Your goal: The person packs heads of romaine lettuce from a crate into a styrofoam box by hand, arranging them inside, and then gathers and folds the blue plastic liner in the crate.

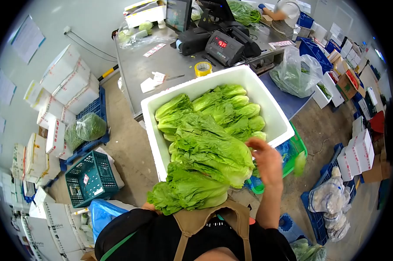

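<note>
Heads of green lettuce [222, 111] fill a white foam box [272, 115] in front of me. Close to my chest, a lettuce head [196, 187] lies across my left forearm side. My left hand [151, 206] shows only a sliver at its leafy end; it holds the head from below, its fingers hidden. My right hand [266, 161] is raised beside the stem ends, over the box's near right corner, fingers parted and slightly bent with nothing in them. A blurred piece of leaf [300, 164] hangs in the air to its right.
A metal table [133, 52] behind the box bears yellow tape [203, 68] and a scale display [222, 47]. A green basket [297, 145] stands below right, a dark green crate [92, 178] at left. Another person [288, 15] works at the back.
</note>
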The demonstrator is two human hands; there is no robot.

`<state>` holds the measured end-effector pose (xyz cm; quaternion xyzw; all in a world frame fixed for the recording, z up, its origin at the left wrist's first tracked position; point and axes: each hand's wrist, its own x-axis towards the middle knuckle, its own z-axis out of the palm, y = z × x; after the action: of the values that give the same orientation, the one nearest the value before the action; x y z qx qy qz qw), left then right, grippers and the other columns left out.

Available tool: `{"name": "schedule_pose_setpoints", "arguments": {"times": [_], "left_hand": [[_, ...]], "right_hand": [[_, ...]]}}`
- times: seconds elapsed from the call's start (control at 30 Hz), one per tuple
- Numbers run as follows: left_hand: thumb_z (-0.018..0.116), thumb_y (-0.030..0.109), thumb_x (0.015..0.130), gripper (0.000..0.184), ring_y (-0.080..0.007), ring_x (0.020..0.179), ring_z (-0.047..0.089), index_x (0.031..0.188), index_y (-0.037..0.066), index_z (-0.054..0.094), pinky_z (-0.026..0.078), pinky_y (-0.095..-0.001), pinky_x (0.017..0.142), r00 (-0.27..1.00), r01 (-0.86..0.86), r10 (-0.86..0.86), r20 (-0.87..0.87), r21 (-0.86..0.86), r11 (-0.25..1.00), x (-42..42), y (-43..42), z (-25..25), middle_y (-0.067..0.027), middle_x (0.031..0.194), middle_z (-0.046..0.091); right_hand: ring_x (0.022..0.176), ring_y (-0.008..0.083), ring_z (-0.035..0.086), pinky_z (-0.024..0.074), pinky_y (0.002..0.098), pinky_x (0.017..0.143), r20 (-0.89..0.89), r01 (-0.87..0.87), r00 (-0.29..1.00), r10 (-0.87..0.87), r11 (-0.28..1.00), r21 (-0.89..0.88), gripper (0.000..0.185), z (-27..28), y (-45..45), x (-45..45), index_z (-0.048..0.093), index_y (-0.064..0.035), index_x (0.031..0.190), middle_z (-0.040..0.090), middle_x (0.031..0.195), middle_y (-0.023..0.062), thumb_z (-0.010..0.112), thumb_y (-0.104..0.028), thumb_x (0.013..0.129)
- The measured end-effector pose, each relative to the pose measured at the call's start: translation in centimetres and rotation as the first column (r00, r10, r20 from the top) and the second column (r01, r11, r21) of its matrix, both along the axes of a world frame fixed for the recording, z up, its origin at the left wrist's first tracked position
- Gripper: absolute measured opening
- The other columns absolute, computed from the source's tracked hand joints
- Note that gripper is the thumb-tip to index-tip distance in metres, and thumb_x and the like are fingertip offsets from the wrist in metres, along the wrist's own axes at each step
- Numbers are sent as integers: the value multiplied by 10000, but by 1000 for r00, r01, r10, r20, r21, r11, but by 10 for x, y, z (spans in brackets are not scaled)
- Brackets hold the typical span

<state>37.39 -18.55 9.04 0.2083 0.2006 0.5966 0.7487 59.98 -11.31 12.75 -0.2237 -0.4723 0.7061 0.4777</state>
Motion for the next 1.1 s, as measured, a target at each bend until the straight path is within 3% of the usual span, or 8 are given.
{"name": "schedule_pose_setpoints", "arguments": {"times": [0.03, 0.17, 0.37, 0.63, 0.73, 0.83, 0.97, 1.1], "left_hand": [[536, 297, 877, 518, -246, 1128, 533, 1325, 46, 464, 429, -350, 976, 1000, 14, -14, 2, -2, 1000, 2, 1, 1, -135, 1276, 530], [536, 296, 878, 519, -245, 1130, 532, 1326, 46, 463, 428, -349, 978, 997, 70, -70, -20, -8, 998, 6, 4, 1, -135, 1279, 528], [538, 294, 878, 520, -244, 1133, 530, 1328, 46, 462, 425, -348, 981, 992, 83, -84, -91, -11, 996, 3, -1, 2, -134, 1282, 526], [539, 291, 879, 521, -243, 1138, 527, 1331, 45, 460, 421, -347, 984, 980, 85, -89, -175, -28, 996, -10, -19, 4, -132, 1286, 523], [540, 290, 879, 521, -243, 1139, 526, 1332, 45, 459, 420, -347, 986, 978, 84, -88, -187, -29, 996, -12, -23, 6, -132, 1288, 522], [541, 289, 879, 522, -242, 1141, 525, 1333, 45, 459, 418, -346, 987, 975, 60, -61, -214, -11, 998, -14, -29, 8, -131, 1290, 521], [542, 287, 880, 522, -242, 1143, 524, 1334, 45, 458, 416, -346, 989, 969, 56, -54, -242, 3, 998, -11, -29, 11, -130, 1292, 520], [542, 286, 880, 523, -241, 1145, 522, 1336, 44, 457, 414, -345, 991, 963, 89, -80, -256, 21, 996, 0, -25, 14, -130, 1294, 518]], "right_hand": [[1103, 199, 551, 428, 296, 934, 330, -18, 943, -37, 987, 160, 344, 11, -9, -11, 554, 92, 1196, 557, 1222, 124, 555, -44, 880], [1012, 126, 546, 441, 244, 873, 196, 111, 966, -168, 956, 272, 238, 23, -23, -33, 578, 87, 1119, 587, 1132, 101, 567, 13, 893], [871, 95, 553, 460, 248, 775, 81, 463, 884, -460, 886, -18, 170, -9, -30, -32, 608, 46, 1017, 630, 960, 52, 528, -92, 958], [898, 187, 617, 506, 317, 764, -92, 848, 469, -878, 477, -230, 231, -45, 38, 75, 550, 9, 1017, 618, 1012, 96, 550, -214, 954], [935, 239, 616, 493, 346, 796, 462, 823, 524, -716, 565, -59, 273, -104, 71, 127, 552, 41, 1053, 616, 1030, 134, 580, -200, 926], [949, 299, 604, 476, 367, 807, 502, 309, -261, -824, 422, 852, 306, -95, 55, 101, 550, 75, 1084, 608, 1016, 181, 596, -163, 897], [946, 345, 587, 465, 360, 808, 389, 370, 403, -828, 537, 758, 213, 8, 26, 40, 622, 39, 1004, 616, 1005, 169, 651, -41, 809], [910, 289, 581, 461, 339, 795, 294, 43, 792, -535, 529, 848, 195, 89, 18, -3, 657, 20, 919, 619, 966, 142, 711, -25, 737]]}}
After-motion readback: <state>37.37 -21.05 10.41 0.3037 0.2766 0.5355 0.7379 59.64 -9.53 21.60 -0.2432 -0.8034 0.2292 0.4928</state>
